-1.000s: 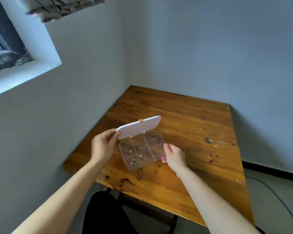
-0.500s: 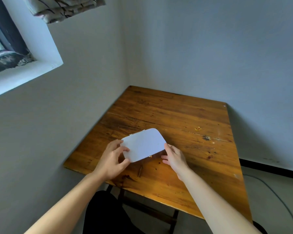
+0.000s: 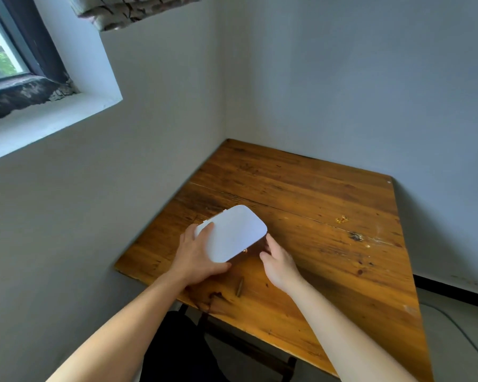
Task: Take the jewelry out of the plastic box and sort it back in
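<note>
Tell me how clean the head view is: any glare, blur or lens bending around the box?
Head view: daylight enters from the window at upper left; the box's white lid is washed out to a flat patch with no detail. Both hands look sharp. Wide-angle bending tilts the walls and table edges. The small gold jewelry is too small to resolve.

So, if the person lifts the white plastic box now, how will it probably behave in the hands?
The box probably stays stiff: its flat lid keeps its shape under the left hand. It looks thin and small, so likely light. The smooth lid may be slippery, so gripping the edges, as the right hand does, seems safer.
</note>
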The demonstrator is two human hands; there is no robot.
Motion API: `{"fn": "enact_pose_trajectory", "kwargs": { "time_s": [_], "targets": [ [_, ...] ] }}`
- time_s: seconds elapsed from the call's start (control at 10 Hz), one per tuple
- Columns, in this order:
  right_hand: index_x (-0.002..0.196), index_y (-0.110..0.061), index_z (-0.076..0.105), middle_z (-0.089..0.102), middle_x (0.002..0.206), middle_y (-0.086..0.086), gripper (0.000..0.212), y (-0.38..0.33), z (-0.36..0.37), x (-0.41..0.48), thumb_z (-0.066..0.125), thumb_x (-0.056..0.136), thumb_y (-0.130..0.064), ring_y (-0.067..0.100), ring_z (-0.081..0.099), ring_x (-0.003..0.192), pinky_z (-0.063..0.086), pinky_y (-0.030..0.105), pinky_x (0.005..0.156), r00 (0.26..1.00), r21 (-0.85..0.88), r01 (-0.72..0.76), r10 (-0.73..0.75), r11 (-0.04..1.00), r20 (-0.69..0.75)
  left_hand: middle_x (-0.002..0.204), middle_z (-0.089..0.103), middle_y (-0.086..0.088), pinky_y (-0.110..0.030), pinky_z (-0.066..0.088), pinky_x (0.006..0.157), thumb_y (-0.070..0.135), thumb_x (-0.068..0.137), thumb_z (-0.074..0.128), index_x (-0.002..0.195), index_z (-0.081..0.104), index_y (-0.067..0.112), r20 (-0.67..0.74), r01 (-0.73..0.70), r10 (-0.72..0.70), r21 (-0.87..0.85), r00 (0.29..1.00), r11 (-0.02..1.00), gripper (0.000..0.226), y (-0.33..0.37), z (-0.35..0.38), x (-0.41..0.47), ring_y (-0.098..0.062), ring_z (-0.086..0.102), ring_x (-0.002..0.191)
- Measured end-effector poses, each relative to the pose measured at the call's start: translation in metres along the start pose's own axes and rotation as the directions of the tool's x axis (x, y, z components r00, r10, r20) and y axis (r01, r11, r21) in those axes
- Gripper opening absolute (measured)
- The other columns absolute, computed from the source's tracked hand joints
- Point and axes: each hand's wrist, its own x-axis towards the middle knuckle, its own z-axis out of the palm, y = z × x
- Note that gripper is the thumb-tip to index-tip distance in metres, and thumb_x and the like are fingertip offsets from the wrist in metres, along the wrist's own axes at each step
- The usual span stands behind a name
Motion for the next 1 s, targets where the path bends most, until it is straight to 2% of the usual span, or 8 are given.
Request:
{"fn": "enact_pose_trajectory", "kwargs": {
  "time_s": [0.1,0.2,0.3,0.5,0.7,0.8,0.9,1.0],
  "targets": [
    [0.160,-0.031,0.018,0.011,0.170,0.004,0.064,-0.012,0.022,0.010,0.037,0.103,-0.054,0.029,0.005,0.155,0.012,0.050,0.122,0.991,-0.411,0.102,-0.057,0.906,0.119,0.146,0.026,-0.004,-0.042,0.034,0.107,0.077,0.047,0.067,0.143,0.023,0.037,-0.102,0.107,-0.110,-0.036,0.989,0.994,0.113,-0.018,-0.008,0.003,-0.028,0.025,0.133],
    [0.161,-0.034,0.000,-0.020,0.167,0.015,0.087,-0.016,0.046,0.015,0.024,0.090,-0.079,0.041,-0.021,0.151,-0.012,0.056,0.119,0.977,-0.677,0.153,-0.006,0.720,0.214,0.142,0.032,-0.009,-0.042,0.035,0.105,0.080,0.047,0.064,0.144,0.027,0.031,-0.198,0.232,-0.238,-0.054,0.951,0.971,0.115,-0.034,-0.021,0.011,-0.032,0.031,0.132],
    [0.157,-0.033,-0.020,-0.034,0.161,0.021,0.095,-0.010,0.061,0.016,0.011,0.084,-0.086,0.044,-0.033,0.146,-0.024,0.057,0.113,0.980,-0.761,0.166,-0.019,0.627,0.198,0.142,0.032,-0.012,-0.044,0.035,0.107,0.079,0.049,0.066,0.144,0.028,0.028,-0.258,0.301,-0.306,-0.059,0.916,0.952,0.114,-0.049,-0.033,0.018,-0.035,0.033,0.132],
    [0.154,-0.033,-0.026,-0.036,0.159,0.020,0.096,-0.006,0.061,0.018,0.006,0.082,-0.088,0.042,-0.034,0.146,-0.024,0.056,0.114,0.978,-0.791,0.178,-0.020,0.586,0.206,0.150,0.020,-0.015,-0.049,0.030,0.112,0.076,0.068,0.061,0.147,0.024,0.026,-0.271,0.303,-0.270,0.086,0.924,0.949,0.100,-0.064,-0.043,0.034,-0.038,0.020,0.138],
    [0.158,-0.038,-0.015,-0.035,0.161,0.013,0.098,-0.009,0.055,0.019,0.022,0.082,-0.089,0.037,-0.035,0.146,-0.026,0.051,0.112,0.970,-0.703,0.188,-0.019,0.685,0.241,0.158,0.005,-0.015,-0.054,0.022,0.116,0.080,0.077,0.048,0.152,0.008,0.027,-0.253,0.311,-0.257,0.207,0.933,0.928,0.100,-0.062,-0.039,0.032,-0.039,0.003,0.146],
    [0.160,-0.039,0.003,-0.026,0.166,0.009,0.085,-0.014,0.042,0.017,0.036,0.091,-0.076,0.032,-0.028,0.150,-0.017,0.050,0.119,0.962,-0.587,0.188,-0.029,0.788,0.270,0.161,-0.005,-0.018,-0.056,0.014,0.118,0.079,0.079,0.047,0.153,0.002,0.024,-0.232,0.329,-0.275,0.238,0.933,0.914,0.103,-0.054,-0.040,0.028,-0.041,-0.005,0.148],
    [0.160,-0.031,0.019,0.000,0.171,0.002,0.072,-0.028,0.011,0.005,0.039,0.099,-0.063,0.024,-0.004,0.156,0.004,0.051,0.124,0.967,-0.444,0.163,-0.053,0.881,0.250,0.163,-0.010,-0.021,-0.059,0.008,0.118,0.071,0.087,0.042,0.155,0.003,0.019,-0.296,0.242,-0.153,0.296,0.943,0.924,0.094,-0.032,-0.032,0.014,-0.040,-0.010,0.149],
    [0.158,-0.028,0.026,0.020,0.168,-0.004,0.063,-0.066,-0.029,-0.013,0.042,0.103,-0.053,0.018,0.020,0.153,0.024,0.048,0.122,0.965,-0.254,0.261,-0.253,0.931,0.062,0.164,-0.009,-0.017,-0.056,0.000,0.117,0.064,0.093,0.034,0.154,0.011,0.021,-0.337,0.051,0.066,0.326,0.939,0.944,0.079,-0.009,-0.004,-0.006,-0.035,-0.014,0.150]
  ]
}}
